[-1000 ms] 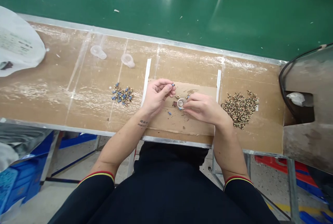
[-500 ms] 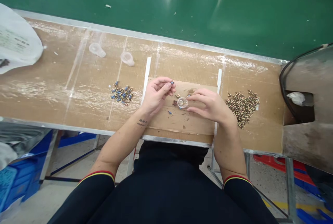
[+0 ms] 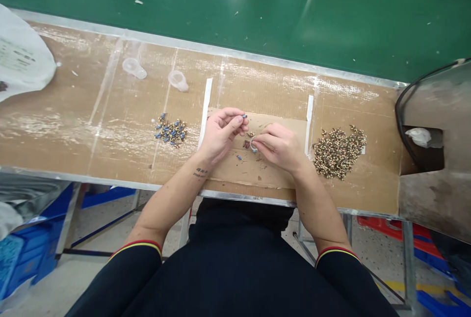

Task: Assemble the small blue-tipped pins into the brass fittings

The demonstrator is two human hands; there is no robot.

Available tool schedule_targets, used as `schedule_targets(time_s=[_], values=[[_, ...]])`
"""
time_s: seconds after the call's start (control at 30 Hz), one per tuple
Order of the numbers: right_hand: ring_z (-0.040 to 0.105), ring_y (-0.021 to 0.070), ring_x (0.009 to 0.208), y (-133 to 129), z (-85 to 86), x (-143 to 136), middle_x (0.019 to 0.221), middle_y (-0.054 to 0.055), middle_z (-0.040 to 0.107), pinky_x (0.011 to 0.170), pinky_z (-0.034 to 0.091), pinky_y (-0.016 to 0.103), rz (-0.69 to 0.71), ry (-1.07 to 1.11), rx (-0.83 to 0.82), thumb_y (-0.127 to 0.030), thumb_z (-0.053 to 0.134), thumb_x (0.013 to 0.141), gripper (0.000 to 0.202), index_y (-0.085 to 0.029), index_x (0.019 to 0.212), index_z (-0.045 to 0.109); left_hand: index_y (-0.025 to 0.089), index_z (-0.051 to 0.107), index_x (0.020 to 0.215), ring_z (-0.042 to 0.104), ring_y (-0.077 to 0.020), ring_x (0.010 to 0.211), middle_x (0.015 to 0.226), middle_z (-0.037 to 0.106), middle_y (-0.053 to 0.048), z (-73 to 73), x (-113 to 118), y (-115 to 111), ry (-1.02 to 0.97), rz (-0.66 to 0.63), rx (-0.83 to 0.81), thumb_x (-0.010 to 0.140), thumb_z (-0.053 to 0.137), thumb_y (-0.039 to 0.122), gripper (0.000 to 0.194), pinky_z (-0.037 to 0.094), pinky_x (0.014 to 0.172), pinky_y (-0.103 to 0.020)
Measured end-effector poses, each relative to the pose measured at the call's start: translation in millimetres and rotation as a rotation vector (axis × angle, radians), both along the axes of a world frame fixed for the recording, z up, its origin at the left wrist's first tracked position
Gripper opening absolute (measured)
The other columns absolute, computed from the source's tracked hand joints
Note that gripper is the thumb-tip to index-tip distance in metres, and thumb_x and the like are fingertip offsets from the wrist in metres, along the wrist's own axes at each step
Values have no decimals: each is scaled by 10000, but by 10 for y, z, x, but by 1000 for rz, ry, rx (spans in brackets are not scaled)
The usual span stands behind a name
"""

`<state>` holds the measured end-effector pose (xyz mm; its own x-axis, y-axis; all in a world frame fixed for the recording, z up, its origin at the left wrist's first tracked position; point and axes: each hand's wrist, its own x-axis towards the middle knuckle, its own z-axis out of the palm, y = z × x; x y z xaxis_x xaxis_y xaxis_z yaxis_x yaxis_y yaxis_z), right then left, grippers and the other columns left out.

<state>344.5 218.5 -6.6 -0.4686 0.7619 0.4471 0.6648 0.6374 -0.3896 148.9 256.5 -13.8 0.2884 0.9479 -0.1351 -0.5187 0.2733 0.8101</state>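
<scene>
My left hand [image 3: 224, 133] pinches a small blue part [image 3: 244, 116] between thumb and fingertips, above the cardboard sheet [image 3: 235, 172]. My right hand [image 3: 275, 145] is closed at the small clear cup [image 3: 253, 145], its fingertips over the cup's right side; what they hold is hidden. Small dark red pieces [image 3: 246, 144] lie just left of the cup. Another blue part [image 3: 239, 158] rests on the sheet nearer to me. A few brass bits [image 3: 250, 134] sit behind the cup.
Brass parts form a large pile [image 3: 339, 152] at the right, and blue-and-brass parts a smaller pile [image 3: 170, 131] at the left. Two clear plastic cups [image 3: 134, 68] [image 3: 178, 81] lie farther back. A white bag [image 3: 25, 57] is at far left, a metal box [image 3: 434, 194] at far right.
My right hand has moved left over the cup, and its fingers have closed together. My left hand keeps its pinch on the blue part. The view has shifted slightly.
</scene>
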Motion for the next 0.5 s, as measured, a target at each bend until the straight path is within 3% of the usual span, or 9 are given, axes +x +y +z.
schedule_targets(time_s=[0.5], values=[[572, 157, 730, -28, 19, -41, 756, 30, 689, 661, 401, 302, -89, -107, 16, -334, 549, 1041, 340, -216, 788, 744, 191, 731, 869, 700, -91, 659, 759, 753, 2, -2, 1, -6, 54, 31, -1, 645, 978, 379, 383, 564, 614, -190]])
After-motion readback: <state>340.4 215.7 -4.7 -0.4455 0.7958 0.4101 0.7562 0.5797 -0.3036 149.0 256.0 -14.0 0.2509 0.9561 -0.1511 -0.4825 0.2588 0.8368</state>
